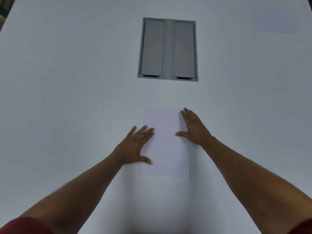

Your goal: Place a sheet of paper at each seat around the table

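A white sheet of paper (164,149) lies flat on the white table (67,98), lengthwise in front of me. My left hand (135,146) rests flat on its left edge, fingers spread, thumb on the sheet. Flat on the right edge lies my right hand (194,129), with the thumb pointing inward over the paper. Neither hand grips anything. A second pale sheet (276,21) lies faintly visible at the table's far right.
A grey cable hatch (168,49) with two shut flaps is set into the table beyond the paper. The table's left edge runs diagonally at the upper left, with something dark (4,7) past it.
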Action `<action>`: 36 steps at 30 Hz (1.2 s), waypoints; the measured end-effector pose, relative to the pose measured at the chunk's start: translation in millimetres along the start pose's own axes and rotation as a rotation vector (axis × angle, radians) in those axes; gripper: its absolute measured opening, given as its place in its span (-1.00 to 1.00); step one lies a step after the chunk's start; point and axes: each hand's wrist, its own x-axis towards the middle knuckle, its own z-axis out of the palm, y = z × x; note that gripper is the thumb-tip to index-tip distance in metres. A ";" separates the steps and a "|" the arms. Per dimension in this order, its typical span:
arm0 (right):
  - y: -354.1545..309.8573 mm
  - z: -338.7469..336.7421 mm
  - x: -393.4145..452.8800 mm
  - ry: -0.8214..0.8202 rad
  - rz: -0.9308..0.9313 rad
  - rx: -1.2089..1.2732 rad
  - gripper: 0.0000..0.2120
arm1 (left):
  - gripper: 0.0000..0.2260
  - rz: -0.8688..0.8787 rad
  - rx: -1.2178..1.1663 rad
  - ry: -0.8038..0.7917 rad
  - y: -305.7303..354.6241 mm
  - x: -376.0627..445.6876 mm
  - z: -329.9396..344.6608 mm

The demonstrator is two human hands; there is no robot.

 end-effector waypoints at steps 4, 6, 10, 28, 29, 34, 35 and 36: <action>-0.8 2.6 1.6 0.001 0.033 0.049 -0.04 | 0.17 -0.002 0.008 0.015 -4.5 -3.0 5.9; -2.3 3.9 0.7 0.004 0.058 0.073 -0.06 | 0.17 -0.006 0.019 0.008 -4.6 -4.5 6.7; -5.8 6.7 -1.5 0.029 0.074 0.077 -0.09 | 0.17 -0.018 0.026 0.011 -1.9 -6.6 7.4; -17.4 7.5 -7.4 0.173 0.106 0.286 -0.07 | 0.18 -0.019 0.009 0.029 -1.7 -7.1 7.5; -17.9 8.3 -4.9 0.220 0.126 0.375 -0.06 | 0.18 -0.021 0.003 0.025 -1.5 -7.1 6.9; -26.5 -8.6 12.4 0.476 0.393 0.842 -0.19 | 0.18 -0.020 0.009 0.019 -1.4 -7.0 6.7; -27.1 -12.8 15.8 0.503 0.466 0.877 -0.26 | 0.18 -0.019 0.011 0.024 -1.6 -7.0 7.0; -26.2 -15.3 18.8 0.520 0.520 0.891 -0.33 | 0.18 -0.017 0.014 0.028 -1.7 -6.9 7.2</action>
